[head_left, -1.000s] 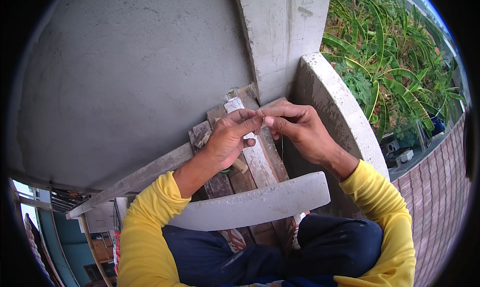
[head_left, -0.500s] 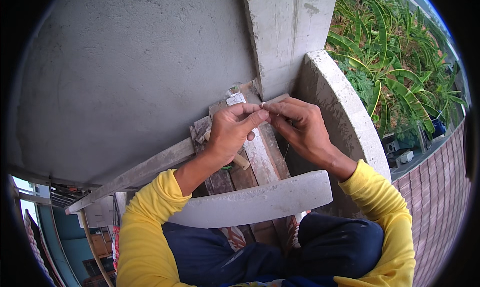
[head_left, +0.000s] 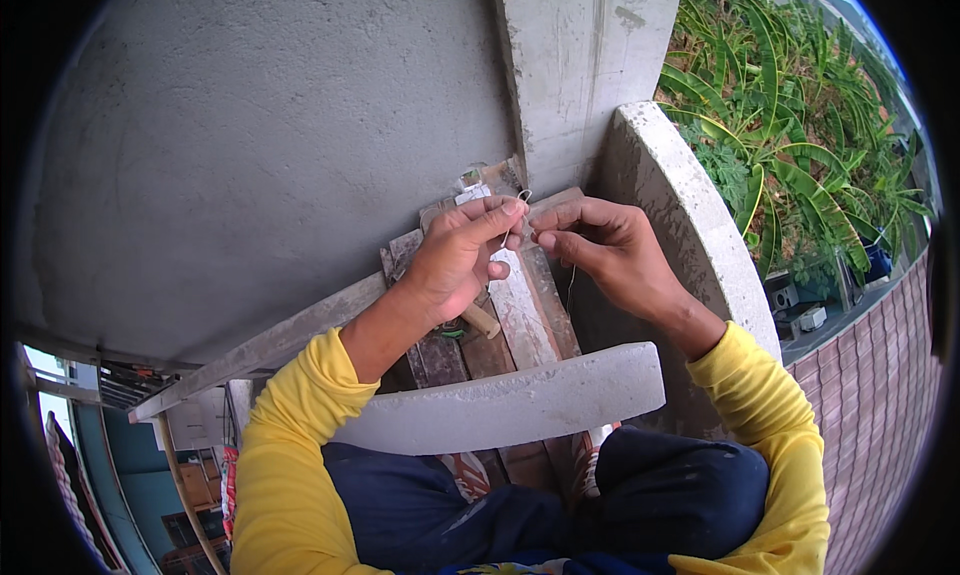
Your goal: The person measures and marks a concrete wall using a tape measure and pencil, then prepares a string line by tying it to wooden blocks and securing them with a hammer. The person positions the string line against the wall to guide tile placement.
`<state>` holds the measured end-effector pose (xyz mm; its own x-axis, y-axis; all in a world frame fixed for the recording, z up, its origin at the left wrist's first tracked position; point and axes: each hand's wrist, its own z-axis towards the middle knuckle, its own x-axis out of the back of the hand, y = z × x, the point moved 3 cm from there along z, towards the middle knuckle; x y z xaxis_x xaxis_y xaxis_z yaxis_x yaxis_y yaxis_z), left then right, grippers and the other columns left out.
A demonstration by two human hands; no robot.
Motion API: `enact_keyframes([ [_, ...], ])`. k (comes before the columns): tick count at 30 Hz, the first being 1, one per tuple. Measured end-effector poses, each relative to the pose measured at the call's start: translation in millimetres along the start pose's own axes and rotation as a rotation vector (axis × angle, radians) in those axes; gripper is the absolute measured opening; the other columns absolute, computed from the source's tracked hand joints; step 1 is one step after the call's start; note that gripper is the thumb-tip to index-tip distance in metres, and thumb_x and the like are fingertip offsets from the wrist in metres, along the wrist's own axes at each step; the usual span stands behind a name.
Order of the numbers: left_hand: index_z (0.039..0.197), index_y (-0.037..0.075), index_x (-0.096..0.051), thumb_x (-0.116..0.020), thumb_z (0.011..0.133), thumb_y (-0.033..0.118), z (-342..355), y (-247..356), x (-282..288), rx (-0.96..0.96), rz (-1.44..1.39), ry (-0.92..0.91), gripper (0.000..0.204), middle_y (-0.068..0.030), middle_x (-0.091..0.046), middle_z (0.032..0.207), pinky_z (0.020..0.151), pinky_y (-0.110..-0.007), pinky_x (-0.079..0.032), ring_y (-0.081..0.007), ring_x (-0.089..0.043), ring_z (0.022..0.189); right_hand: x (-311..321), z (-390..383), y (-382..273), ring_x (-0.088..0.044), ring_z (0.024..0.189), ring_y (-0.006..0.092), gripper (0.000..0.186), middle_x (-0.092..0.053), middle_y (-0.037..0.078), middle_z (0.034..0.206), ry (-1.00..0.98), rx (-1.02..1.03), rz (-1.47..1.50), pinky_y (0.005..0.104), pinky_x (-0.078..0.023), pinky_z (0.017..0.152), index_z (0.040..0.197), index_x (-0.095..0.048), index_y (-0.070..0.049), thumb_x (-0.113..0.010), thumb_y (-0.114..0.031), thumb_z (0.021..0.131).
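Observation:
My left hand (head_left: 447,258) pinches a thin pale string (head_left: 526,194) between thumb and forefinger, and a small loop of it stands above the fingertips. Close by on the right, my right hand (head_left: 625,265) has its thumb and forefinger closed on another part of the string. A slack length hangs below the right fingers. Both hands are raised over wooden planks (head_left: 515,315). Under my left hand, a wooden handle (head_left: 481,322) of a tool lies on the planks; the rest of that tool is mostly hidden.
A grey plastered wall (head_left: 270,155) rises at the left, beside a concrete column (head_left: 570,65). A curved concrete parapet (head_left: 690,205) bounds the right side, with plants beyond. A concrete ledge (head_left: 520,400) crosses before my knees. A long wooden beam (head_left: 270,345) slants at the left.
My hands have drawn slightly apart from their touching position. The string's loop now shows above my left fingertips, and my right hand has shifted slightly right and down.

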<state>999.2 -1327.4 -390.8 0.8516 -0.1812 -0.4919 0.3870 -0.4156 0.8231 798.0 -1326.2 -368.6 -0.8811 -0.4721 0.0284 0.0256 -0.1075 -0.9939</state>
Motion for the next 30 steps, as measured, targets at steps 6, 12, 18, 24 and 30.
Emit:
enact_keyframes([
  [6,0.102,0.016,-0.072,-0.072,0.100,0.030,-2,2,-4,0.071,-0.024,-0.057,0.015,0.0072,-0.063,0.096,0.064,-0.021,-0.039,-0.0066,-0.051,0.086,-1,-1,-4,-0.068,0.096,0.0114,0.023,-0.075,0.006,0.104,-0.052,0.137,0.009,0.0289,-0.054,0.087,0.117,-0.075,0.000,-0.069,0.001,0.095],
  [12,0.110,0.014,-0.071,-0.071,0.100,0.026,-5,0,-5,0.074,-0.067,-0.054,0.015,0.0047,-0.064,0.095,0.059,-0.018,-0.040,-0.0054,-0.053,0.084,-1,0,-11,-0.073,0.095,0.0203,0.024,-0.075,0.010,0.103,0.010,0.382,-0.300,0.0321,-0.057,0.081,0.112,-0.078,-0.004,-0.074,0.003,0.089],
  [18,0.108,0.014,-0.072,-0.072,0.100,0.025,-6,-1,-9,0.101,-0.066,-0.124,0.014,0.0058,-0.062,0.095,0.059,-0.018,-0.038,-0.0064,-0.053,0.087,2,-1,-17,-0.072,0.086,0.0277,0.019,-0.072,0.010,0.096,0.080,0.636,-0.577,0.0359,-0.058,0.073,0.103,-0.076,-0.006,-0.077,0.000,0.085],
  [24,0.106,0.014,-0.072,-0.073,0.099,0.025,-8,-2,-9,0.151,-0.135,-0.116,0.014,0.0071,-0.061,0.095,0.059,-0.018,-0.038,-0.0078,-0.053,0.091,3,-1,-22,-0.069,0.081,0.0244,0.027,-0.067,0.007,0.093,0.021,0.837,-0.871,0.0370,-0.057,0.068,0.104,-0.073,-0.008,-0.076,-0.003,0.078],
  [30,0.103,0.015,-0.074,-0.075,0.097,0.026,-9,-3,-8,0.178,-0.117,-0.105,0.012,0.0078,-0.064,0.095,0.058,-0.019,-0.037,-0.0074,-0.055,0.093,3,-5,-32,-0.068,0.080,0.0205,0.032,-0.063,0.005,0.098,-0.075,1.005,-1.112,0.0340,-0.058,0.067,0.109,-0.072,-0.006,-0.071,-0.011,0.078],
])
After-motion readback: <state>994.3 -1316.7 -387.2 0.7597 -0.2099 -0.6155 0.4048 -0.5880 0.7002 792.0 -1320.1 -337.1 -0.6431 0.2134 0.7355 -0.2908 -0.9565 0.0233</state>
